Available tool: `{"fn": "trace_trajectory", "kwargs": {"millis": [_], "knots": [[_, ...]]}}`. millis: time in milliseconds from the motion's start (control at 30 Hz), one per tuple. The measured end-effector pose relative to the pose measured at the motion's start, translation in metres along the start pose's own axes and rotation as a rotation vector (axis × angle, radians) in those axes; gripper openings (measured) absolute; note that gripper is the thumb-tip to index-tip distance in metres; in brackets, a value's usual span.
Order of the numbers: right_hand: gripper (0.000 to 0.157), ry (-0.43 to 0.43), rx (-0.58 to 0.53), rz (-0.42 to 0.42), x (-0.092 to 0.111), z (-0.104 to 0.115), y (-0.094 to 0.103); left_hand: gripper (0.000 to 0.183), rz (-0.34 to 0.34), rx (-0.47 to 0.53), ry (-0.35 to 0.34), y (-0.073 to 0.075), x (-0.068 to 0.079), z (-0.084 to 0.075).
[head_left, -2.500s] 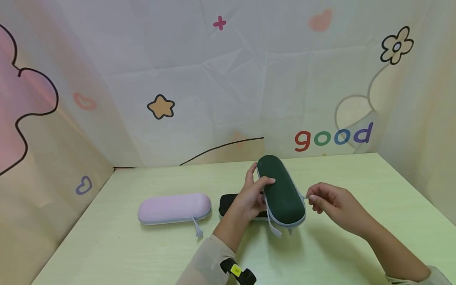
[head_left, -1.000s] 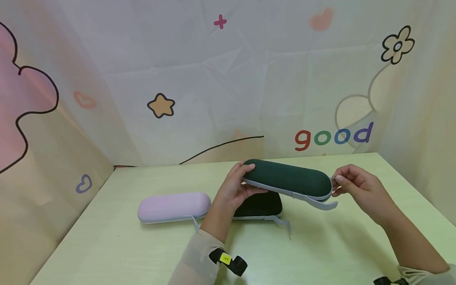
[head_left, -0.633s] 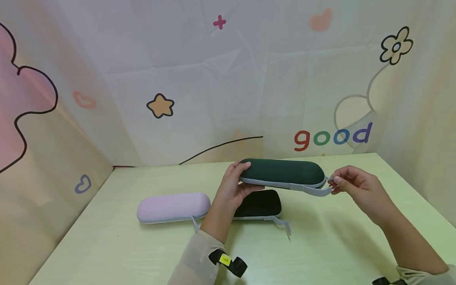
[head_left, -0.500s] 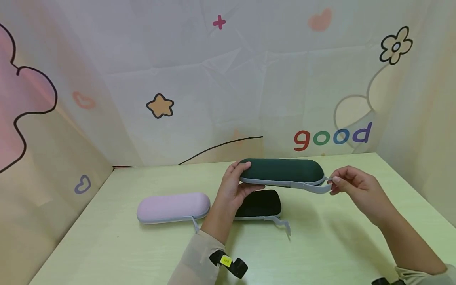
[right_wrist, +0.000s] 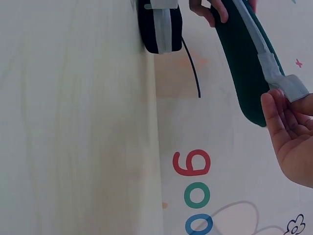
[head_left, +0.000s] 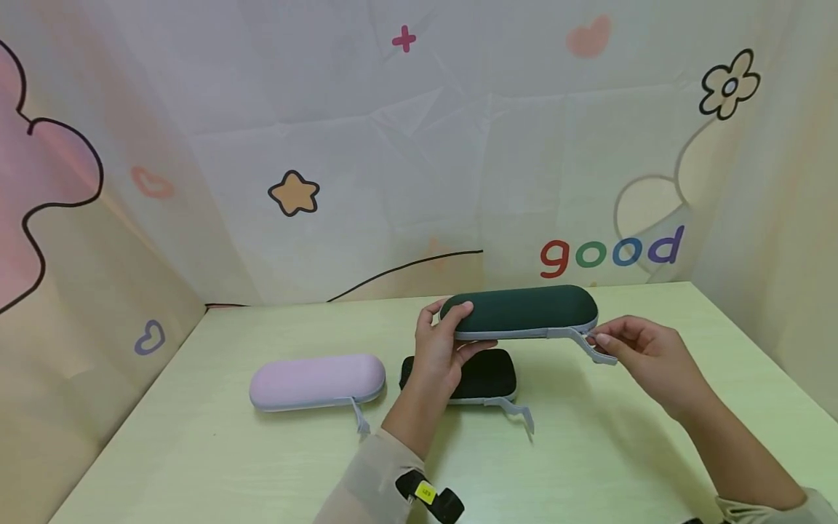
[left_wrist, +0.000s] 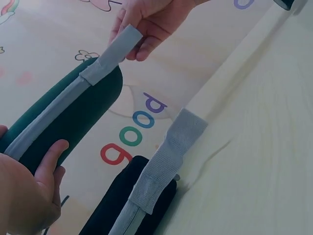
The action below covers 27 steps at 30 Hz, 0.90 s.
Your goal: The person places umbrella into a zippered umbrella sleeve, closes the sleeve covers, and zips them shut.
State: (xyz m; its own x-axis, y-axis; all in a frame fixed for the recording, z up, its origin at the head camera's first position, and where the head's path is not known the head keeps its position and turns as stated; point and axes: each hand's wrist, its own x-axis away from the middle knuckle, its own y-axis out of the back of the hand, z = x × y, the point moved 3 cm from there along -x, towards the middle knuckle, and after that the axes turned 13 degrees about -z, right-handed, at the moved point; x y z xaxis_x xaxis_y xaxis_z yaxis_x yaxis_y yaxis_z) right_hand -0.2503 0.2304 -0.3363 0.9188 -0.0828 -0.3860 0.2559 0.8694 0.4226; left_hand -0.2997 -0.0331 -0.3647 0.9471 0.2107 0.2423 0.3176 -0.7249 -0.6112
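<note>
My left hand [head_left: 441, 349] grips the left end of a dark green zippered glasses case [head_left: 524, 309], thumb on its side, and holds it level above the table. At its right end my right hand [head_left: 644, 356] pinches a small zipper pull, mostly hidden by the fingertips. A grey fabric tab [head_left: 585, 346] sticks out from the case's edge beside those fingers, plain in the left wrist view. The case looks zipped along the edge I see; its far side is hidden. Below it lies a black zippered case [head_left: 487, 375], partly covered by my left hand.
A pink zippered case [head_left: 317, 382] with a grey tab lies on the light green table [head_left: 249, 466], left of the black case. Behind the table hangs a printed cloth [head_left: 432, 175] with a star, hearts and the word good; cloth also stands at both sides.
The green case has turned from steeply slanted to nearly level. In the last half second its right end rises slightly, while my right hand shifts a little left and down, closer to the tab.
</note>
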Motion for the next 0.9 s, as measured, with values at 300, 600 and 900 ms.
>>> {"fn": "trace_trajectory", "kwargs": {"millis": [300, 600, 900], "knots": [[0.024, -0.031, 0.055, 0.010, 0.000, -0.003, -0.001, 0.052, 0.020, -0.022, 0.010, -0.002, 0.002, 0.004], [0.009, 0.073, 0.239, 0.183, -0.003, -0.003, 0.005, 0.050, 0.046, -0.159, -0.012, -0.003, 0.007, 0.007], [0.004, 0.193, 0.384, 0.170, -0.003, 0.001, 0.019, 0.054, 0.064, -0.230, -0.002, -0.009, 0.018, 0.018]]}}
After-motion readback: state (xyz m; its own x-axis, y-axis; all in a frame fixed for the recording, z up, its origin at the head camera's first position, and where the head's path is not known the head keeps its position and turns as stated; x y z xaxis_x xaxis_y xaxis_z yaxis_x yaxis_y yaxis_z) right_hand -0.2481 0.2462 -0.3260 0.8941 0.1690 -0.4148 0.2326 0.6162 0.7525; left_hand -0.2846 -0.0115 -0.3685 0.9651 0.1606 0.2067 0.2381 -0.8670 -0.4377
